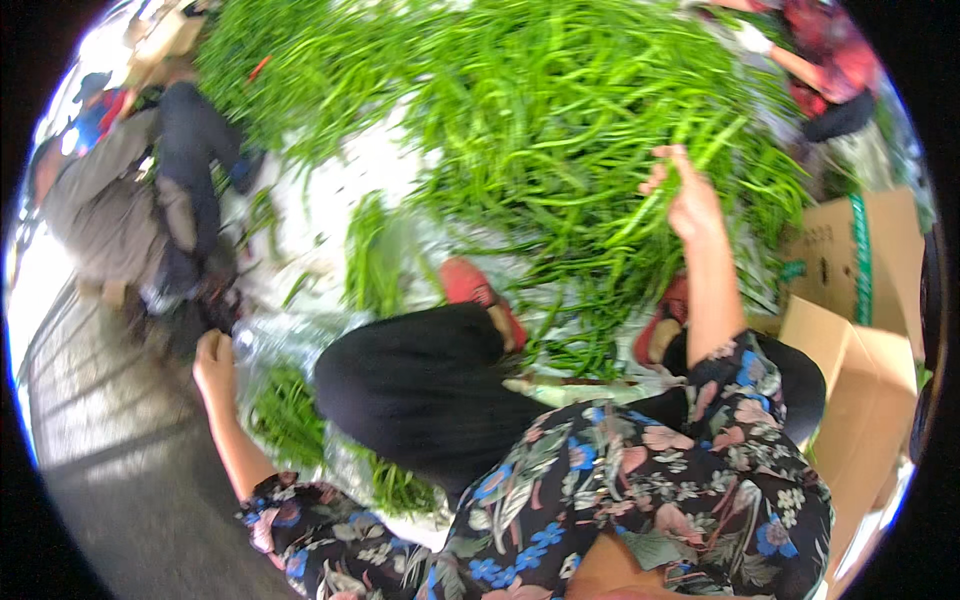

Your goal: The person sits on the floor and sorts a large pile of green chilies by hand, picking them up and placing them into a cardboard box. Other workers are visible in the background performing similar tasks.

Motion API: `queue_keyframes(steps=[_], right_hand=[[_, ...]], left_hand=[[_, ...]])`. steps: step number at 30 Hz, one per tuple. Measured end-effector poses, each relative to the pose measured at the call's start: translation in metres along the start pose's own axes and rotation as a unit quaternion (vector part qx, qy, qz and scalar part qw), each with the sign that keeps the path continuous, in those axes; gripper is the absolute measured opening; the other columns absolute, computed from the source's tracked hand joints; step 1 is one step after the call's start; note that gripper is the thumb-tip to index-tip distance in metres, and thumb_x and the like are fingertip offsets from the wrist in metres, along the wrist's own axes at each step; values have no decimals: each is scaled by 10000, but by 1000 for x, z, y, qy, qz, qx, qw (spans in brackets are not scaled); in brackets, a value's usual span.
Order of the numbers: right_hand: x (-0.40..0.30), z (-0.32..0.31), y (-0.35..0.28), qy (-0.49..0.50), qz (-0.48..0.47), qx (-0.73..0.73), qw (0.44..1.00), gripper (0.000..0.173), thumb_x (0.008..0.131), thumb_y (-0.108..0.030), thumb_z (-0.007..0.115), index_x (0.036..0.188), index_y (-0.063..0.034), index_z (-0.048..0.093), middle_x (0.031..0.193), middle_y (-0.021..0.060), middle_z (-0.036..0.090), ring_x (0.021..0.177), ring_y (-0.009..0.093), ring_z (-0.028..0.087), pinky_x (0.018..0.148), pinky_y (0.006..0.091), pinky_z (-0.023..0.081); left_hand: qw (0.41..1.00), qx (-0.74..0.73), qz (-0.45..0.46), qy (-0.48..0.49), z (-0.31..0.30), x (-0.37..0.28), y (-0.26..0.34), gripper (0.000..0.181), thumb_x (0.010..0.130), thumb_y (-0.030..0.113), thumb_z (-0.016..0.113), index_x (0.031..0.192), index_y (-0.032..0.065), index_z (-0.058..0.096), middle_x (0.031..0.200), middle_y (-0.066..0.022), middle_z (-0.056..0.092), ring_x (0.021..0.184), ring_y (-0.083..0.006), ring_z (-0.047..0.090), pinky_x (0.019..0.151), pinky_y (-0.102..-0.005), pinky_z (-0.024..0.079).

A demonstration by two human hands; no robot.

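Note:
A large heap of long green pods, apparently green chili peppers (555, 112), spreads over a white sheet (360, 161). My right hand (682, 195) is over the heap's right side with a few pods between thumb and fingers. Off to the left, my left hand (215, 360) is closed at the edge of a clear plastic bag (300, 334); whether it pinches the plastic is too blurred to tell. Green pods (289, 416) lie in the bag beside my knee. Another bunch of pods (373, 259), partly under clear plastic, rests ahead of my left shoe.
Open cardboard boxes (847, 375) stand at my right. A person in grey and dark clothing (112, 202) sits at the left, and a person in a red top with a white glove (754, 37) is at the upper right. Grey pavement (127, 480) lies at lower left.

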State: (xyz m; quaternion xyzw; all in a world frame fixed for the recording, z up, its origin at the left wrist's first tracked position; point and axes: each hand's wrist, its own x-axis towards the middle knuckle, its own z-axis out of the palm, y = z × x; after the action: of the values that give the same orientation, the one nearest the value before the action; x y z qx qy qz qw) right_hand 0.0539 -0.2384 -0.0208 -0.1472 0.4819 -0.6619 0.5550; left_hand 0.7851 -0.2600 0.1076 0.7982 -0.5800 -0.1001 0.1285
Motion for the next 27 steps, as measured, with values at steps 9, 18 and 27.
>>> queue_keyframes(steps=[9, 18, 27], right_hand=[[-11, -43, 49, 46, 96, 24, 994, 193, 855, -131, 678, 1003, -10, 649, 728, 29, 577, 575, 160, 540, 568, 329, 509], [-36, -75, 72, 110, 109, -79, 985, 158, 862, -146, 657, 947, -14, 648, 800, 66, 638, 634, 150, 579, 555, 307, 487], [-10, -68, 106, 5, 219, 47, 974, 255, 887, -242, 655, 1012, -21, 631, 928, 119, 680, 716, 191, 632, 665, 343, 538]], left_hand=[[846, 10, 383, -371, 274, 3, 352, 352, 838, 214, 660, 1153, 63, 619, 1131, -152, 648, 935, -321, 639, 852, -369, 492], [897, -19, 356, -259, 446, -112, 398, 296, 818, 97, 601, 1113, 87, 606, 1084, -192, 566, 941, -391, 601, 807, -468, 498], [823, -333, 408, -212, 356, -97, 394, 338, 669, -135, 554, 936, 45, 655, 1003, -115, 628, 862, -270, 622, 770, -324, 517]])
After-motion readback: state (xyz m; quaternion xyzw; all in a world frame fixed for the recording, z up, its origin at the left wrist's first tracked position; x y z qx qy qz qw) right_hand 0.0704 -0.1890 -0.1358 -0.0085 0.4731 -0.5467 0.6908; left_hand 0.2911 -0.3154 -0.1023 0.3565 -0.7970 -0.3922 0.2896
